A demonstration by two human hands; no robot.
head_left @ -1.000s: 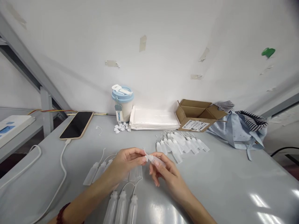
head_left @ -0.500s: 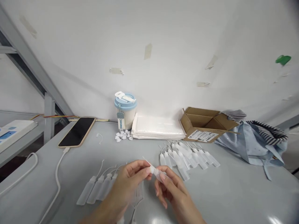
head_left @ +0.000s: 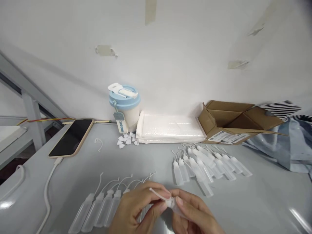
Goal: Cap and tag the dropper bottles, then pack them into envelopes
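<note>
My left hand (head_left: 138,211) and my right hand (head_left: 195,216) meet at the bottom middle, both pinched on one small clear plastic bottle (head_left: 170,204) with a thin bent tube. My left fingers grip its white cap end; my right fingers hold its body. Just left of my hands lies a row of clear bottles (head_left: 97,209) with long curved tubes. A second group of capped bottles (head_left: 207,162) lies to the upper right.
On the grey table (head_left: 243,201) stand a blue-lidded cup (head_left: 124,109), a stack of white bags (head_left: 169,128), an open cardboard box (head_left: 234,120), a charging phone (head_left: 70,138), small white caps (head_left: 126,139) and blue and striped cloth (head_left: 290,136).
The view has tipped and moved closer to the table. My hands have sunk toward the bottom edge, still pinched on the same small bottle.
</note>
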